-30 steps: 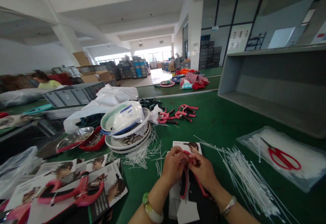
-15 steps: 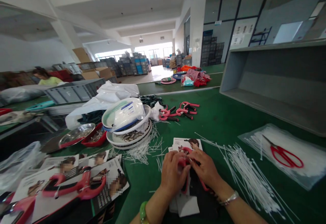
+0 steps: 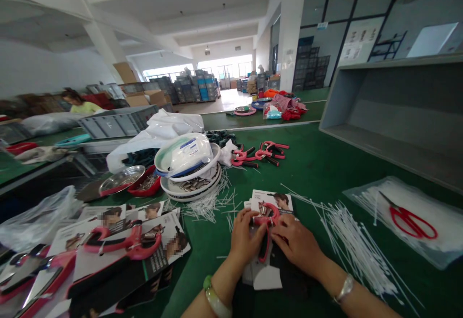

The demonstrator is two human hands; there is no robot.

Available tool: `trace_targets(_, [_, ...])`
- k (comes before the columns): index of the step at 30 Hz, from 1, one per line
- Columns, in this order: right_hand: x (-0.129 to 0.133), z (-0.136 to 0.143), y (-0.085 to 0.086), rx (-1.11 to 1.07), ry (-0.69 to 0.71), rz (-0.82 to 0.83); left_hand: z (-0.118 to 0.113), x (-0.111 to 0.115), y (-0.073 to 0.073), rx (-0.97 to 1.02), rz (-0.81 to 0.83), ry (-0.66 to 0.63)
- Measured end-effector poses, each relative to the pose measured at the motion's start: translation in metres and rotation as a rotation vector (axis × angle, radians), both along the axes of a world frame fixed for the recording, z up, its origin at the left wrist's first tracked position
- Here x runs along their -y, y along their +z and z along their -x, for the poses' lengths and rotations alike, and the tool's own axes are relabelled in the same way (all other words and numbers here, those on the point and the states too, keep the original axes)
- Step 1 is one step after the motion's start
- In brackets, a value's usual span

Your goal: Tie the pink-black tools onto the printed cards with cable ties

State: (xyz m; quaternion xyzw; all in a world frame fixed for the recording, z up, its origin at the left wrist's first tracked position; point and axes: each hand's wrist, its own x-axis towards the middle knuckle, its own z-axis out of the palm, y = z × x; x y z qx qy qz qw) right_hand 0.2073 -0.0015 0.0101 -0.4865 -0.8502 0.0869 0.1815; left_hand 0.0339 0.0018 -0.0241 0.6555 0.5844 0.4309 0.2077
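Observation:
A pink and black hand grip strengthener [image 3: 266, 212] with a metal spring lies on a printed cardboard card [image 3: 257, 195] in front of me. My left hand [image 3: 245, 238] is closed on its left side, thumb along the handle. Around its right side curl the fingers of my right hand [image 3: 298, 245]; they hide part of the grip. Below my hands a white flap of card [image 3: 267, 278] shows. Right of them lies a loose pile of white cable ties [image 3: 356, 245].
Carded hand grips [image 3: 125, 245] are stacked at left. Bowls [image 3: 188, 188] with metal parts stand behind, near loose pink grips [image 3: 269, 153]. Red scissors [image 3: 408, 219] rest on a bag of ties [image 3: 441, 245]. A grey bin [image 3: 394, 111] lies at right. A person [image 3: 85, 106] is far left.
My hands have spread slightly apart, so more of the hand grip's pink top and spring shows. The whole view has shifted a little.

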Motion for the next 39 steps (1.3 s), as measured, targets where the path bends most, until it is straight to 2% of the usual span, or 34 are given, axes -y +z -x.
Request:
trace_targets(2, [0.006,-0.007,-0.001,-0.098,0.031,0.025,0.015,0.004,-0.008,0.106,0.011,0.092])
trace_targets(5, [0.020,-0.014,0.000,-0.119,0.045,0.023,0.034,0.015,-0.019,0.380,0.153,0.215])
trace_targets(6, [0.024,-0.014,0.001,-0.088,0.047,0.021,0.037,0.018,-0.021,0.475,0.197,0.215])
trace_targets(8, [0.028,-0.009,0.004,0.011,0.054,0.017,0.038,0.024,-0.022,0.586,0.252,0.128])
trace_targets(11, [0.029,0.006,0.008,0.192,0.088,-0.001,0.031,0.029,-0.015,0.491,0.238,-0.013])
trace_targets(16, [0.028,0.033,0.010,0.455,0.088,0.013,0.022,0.027,-0.002,0.098,0.001,-0.102])
trace_targets(19, [0.026,0.038,0.015,0.496,0.076,0.087,0.023,0.027,-0.004,0.038,-0.067,-0.143])
trace_targets(22, [0.018,0.036,0.025,0.389,0.095,0.156,0.025,0.026,-0.008,0.096,-0.059,-0.102])
trace_targets(25, [0.009,0.035,0.033,0.236,0.080,0.085,0.026,0.024,-0.010,0.157,-0.004,-0.054])
trace_targets(27, [0.005,0.036,0.031,0.159,0.090,0.024,0.027,0.024,-0.009,0.167,0.012,-0.059])
trace_targets(31, [0.004,0.034,0.009,-0.026,0.146,0.007,0.027,0.024,-0.007,0.139,-0.030,-0.098])
trace_targets(35, [0.007,0.028,-0.017,-0.332,0.064,-0.029,0.024,0.025,-0.006,0.060,-0.107,-0.122])
trace_targets(39, [0.011,0.025,-0.028,-0.509,0.029,0.004,0.020,0.025,-0.004,-0.052,-0.123,-0.149])
